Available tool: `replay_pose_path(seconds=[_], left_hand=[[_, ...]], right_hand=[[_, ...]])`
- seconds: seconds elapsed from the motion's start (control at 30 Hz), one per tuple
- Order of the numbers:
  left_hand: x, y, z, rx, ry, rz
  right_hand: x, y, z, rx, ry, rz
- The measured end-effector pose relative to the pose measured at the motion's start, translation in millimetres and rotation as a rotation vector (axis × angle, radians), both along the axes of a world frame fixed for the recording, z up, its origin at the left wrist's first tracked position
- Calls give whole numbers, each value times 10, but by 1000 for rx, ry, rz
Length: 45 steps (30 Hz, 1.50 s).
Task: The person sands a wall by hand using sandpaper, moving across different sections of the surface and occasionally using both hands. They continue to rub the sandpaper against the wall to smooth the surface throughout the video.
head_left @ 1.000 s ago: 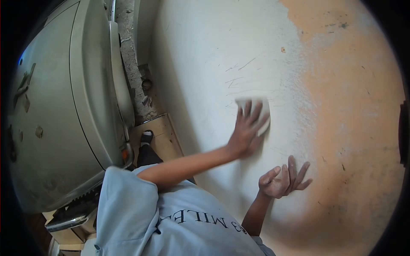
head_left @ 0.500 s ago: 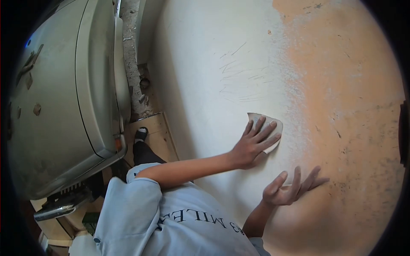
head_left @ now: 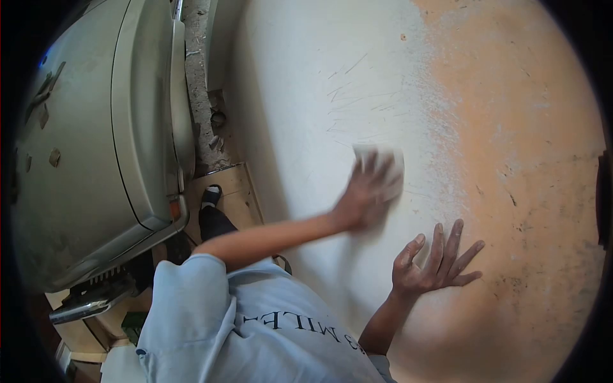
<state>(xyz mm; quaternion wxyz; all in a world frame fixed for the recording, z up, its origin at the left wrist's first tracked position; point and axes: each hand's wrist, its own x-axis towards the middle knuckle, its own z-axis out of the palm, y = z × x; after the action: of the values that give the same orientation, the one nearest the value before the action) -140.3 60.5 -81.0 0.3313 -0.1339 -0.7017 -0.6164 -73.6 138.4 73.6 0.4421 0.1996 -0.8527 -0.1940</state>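
My left hand (head_left: 367, 195), blurred by motion, presses a pale piece of sandpaper (head_left: 397, 167) flat against the wall with its fingers over the sheet. Under it the wall (head_left: 300, 121) has a smooth white coat with thin dark scratches (head_left: 361, 99) above the hand. Lower right, my right hand (head_left: 434, 262) is open, its fingers spread on the wall where the white coat meets orange paint (head_left: 504, 159). Grey-white dust coats the fingertips of my right hand.
At left stands a dusty metallic car body (head_left: 70, 166) with flakes of debris on it. Rubble (head_left: 217, 137) lies in the narrow gap between it and the wall. My sandalled foot (head_left: 211, 195) is on a tan surface (head_left: 236, 191) below.
My left hand and the sandpaper have slid up and to the left along the wall. My right hand has shifted slightly up, its fingers now spread wider on the wall.
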Motion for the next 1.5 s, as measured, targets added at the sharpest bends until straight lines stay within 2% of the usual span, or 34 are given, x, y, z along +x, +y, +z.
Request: replay_pose_path(seconds=[0.1,0.2,0.23,0.33,0.37,0.43,0.47,0.5,0.53,0.57,0.63,0.67,0.73,0.77,0.83,0.87,0.93,0.97,1.07,1.1,1.2,1.27,1.37,1.4,1.5], left_hand=[[-920,-718,251,413,-105,204],[-763,-585,344,239,-111,304],[-534,-379,251,117,-20,288],[400,94,112,15,-148,-142],[432,98,57,-4,-174,-191],[52,-22,-173,-64,-54,-61],[-218,-229,-148,51,24,52],[-622,-198,13,893,295,-67],[-734,-624,82,380,-126,222],[-767,-867,276,423,-199,176],[-717,-607,69,266,-163,258],[-505,-399,-20,365,-131,159],[37,-64,-237,116,-160,20],[250,-68,-151,175,-246,-111],[111,-144,-289,85,-145,-38],[-77,-204,-215,444,-64,-92],[-653,-632,-31,565,-90,39],[-841,-845,-11,320,-198,216],[-830,-784,-33,210,-232,257],[-647,-532,-207,274,-85,183],[242,-137,-316,107,-288,-88],[-36,-132,-487,473,-256,-201],[-758,-704,-384,266,-47,105],[-1004,-928,-269,369,-152,140],[-1061,-1130,-17,334,-194,191]], right_hand=[[18,18,2,8,-11,5],[18,44,1,4,2,13],[8,36,-8,-1,6,22],[0,16,0,-7,21,21],[-11,25,-2,-4,21,43],[-2,55,-10,0,22,71],[6,51,-20,4,23,79],[3,50,-19,4,24,81],[8,54,-21,2,26,79],[18,64,-25,-1,26,81],[6,64,-26,-7,28,93],[4,61,-25,-13,31,89],[15,51,-28,-23,30,79],[19,50,-25,-16,28,72],[26,87,-36,-10,23,112],[30,86,-34,-10,16,116],[25,90,-32,-12,13,126],[23,88,-35,-19,10,128],[32,92,-30,-38,9,122],[32,95,-26,-41,9,123],[43,72,-31,-30,6,130],[38,76,-34,-25,0,139],[36,85,-37,-32,-4,151],[33,83,-37,-37,-4,149],[58,94,-45,-35,-7,134]])
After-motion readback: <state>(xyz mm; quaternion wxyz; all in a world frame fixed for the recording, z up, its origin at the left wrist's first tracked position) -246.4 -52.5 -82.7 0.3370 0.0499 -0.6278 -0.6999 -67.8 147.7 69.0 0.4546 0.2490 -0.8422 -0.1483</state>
